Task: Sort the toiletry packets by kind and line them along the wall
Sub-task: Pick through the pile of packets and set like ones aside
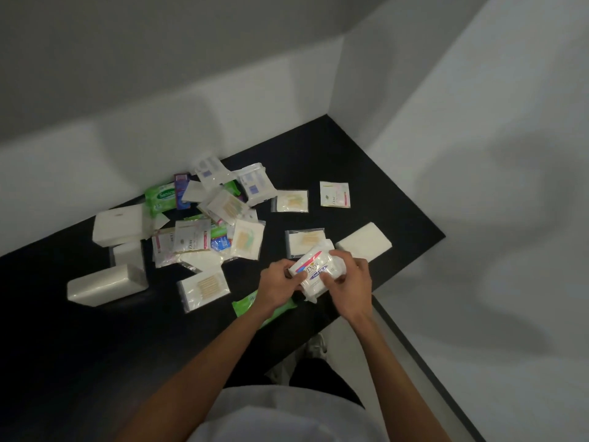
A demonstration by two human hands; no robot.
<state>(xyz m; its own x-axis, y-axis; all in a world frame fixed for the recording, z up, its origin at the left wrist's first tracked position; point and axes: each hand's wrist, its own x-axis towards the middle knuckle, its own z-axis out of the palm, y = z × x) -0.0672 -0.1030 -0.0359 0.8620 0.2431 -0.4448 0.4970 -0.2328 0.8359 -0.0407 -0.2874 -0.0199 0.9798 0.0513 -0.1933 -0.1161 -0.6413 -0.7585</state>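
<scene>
While my left hand (280, 282) and right hand (349, 282) pinch the Dove packet (318, 269) above the table (350, 154), those 2 grips could slip on slick wrap, dropping it.

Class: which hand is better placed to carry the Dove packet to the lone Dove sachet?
Likely right: the right hand grips the Dove packet on the side nearer the Dove sachet; left hand farther.
</scene>
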